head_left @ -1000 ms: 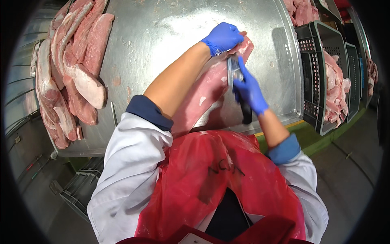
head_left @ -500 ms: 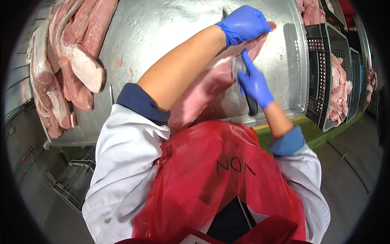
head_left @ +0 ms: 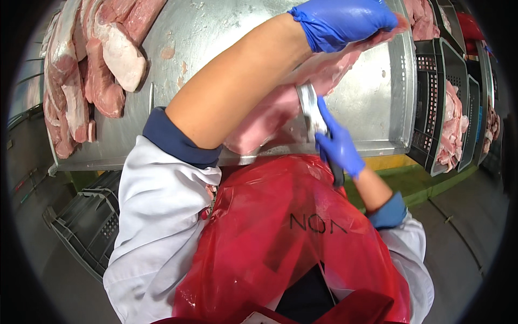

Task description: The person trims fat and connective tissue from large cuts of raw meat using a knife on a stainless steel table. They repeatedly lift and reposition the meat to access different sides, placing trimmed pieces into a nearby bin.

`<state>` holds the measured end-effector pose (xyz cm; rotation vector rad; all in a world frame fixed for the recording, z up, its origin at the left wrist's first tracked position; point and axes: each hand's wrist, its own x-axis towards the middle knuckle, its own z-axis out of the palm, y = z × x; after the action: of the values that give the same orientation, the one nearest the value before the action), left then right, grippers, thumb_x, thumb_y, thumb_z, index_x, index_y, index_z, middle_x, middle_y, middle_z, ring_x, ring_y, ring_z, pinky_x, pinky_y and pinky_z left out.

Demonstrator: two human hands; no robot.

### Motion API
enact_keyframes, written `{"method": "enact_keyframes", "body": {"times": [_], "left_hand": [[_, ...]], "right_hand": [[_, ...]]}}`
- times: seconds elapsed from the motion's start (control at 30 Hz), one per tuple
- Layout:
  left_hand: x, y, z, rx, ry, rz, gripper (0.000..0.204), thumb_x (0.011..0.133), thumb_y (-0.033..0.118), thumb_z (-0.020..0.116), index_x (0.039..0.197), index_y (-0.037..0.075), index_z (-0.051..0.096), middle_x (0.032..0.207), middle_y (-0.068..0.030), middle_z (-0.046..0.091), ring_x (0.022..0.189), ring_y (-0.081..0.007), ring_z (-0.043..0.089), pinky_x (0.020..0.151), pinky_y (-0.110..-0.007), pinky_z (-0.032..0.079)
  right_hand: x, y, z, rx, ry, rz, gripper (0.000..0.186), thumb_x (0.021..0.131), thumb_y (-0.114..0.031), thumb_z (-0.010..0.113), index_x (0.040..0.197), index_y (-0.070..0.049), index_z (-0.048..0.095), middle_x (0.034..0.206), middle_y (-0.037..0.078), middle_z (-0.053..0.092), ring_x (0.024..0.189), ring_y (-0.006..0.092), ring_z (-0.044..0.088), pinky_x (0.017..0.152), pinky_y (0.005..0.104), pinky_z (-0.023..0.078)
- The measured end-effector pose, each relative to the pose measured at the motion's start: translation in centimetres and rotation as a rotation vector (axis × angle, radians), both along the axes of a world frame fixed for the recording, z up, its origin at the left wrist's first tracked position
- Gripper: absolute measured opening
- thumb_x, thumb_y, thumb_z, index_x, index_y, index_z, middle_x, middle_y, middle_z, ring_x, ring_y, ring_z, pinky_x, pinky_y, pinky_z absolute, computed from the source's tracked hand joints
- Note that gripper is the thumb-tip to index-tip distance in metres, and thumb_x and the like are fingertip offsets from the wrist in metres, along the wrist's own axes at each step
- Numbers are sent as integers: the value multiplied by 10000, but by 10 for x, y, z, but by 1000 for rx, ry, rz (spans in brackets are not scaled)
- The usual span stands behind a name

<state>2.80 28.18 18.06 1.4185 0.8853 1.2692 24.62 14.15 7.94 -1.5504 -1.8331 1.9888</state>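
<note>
In a blue glove, my left hand (head_left: 345, 24) is closed on the far right end of a long slab of pink raw meat (head_left: 270, 116), which lies slantwise on the metal table. My left forearm hides part of the slab. My right hand (head_left: 341, 148), also gloved in blue, grips the black handle of a knife (head_left: 309, 105). Its broad silver blade points away from me, with the tip against the slab's right edge. The forefinger stretches along the blade.
Several long cuts of meat (head_left: 116, 56) are heaped on the table's (head_left: 377, 102) left side. Dark perforated crates (head_left: 429, 108) with meat pieces (head_left: 452, 129) stand beyond its raised right rim. Another dark crate (head_left: 89, 221) sits low at the left.
My right hand and the knife have come nearer to me along the slab. My left hand has shifted up and right in view, still holding the meat's end. The whole view has shifted slightly.
</note>
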Motion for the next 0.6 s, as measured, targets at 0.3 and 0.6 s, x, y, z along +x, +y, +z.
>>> {"method": "enact_keyframes", "body": {"times": [0.3,0.6], "left_hand": [[-10,-54,62,445,30,68,307,977,165,562,724,20,661,604,-32,574,546,-112,508,545,-284,424],[-75,-188,110,244,-14,314,219,994,167,542,887,10,650,799,-62,604,688,-135,537,668,-286,438]], "right_hand": [[-18,-23,5,-13,-19,317,747,941,-86,471,1621,-200,183,707,147,628,539,232,604,593,379,535],[-27,-52,4,-75,82,614,752,980,-179,462,1632,-252,94,712,139,622,578,226,615,586,368,531]]}}
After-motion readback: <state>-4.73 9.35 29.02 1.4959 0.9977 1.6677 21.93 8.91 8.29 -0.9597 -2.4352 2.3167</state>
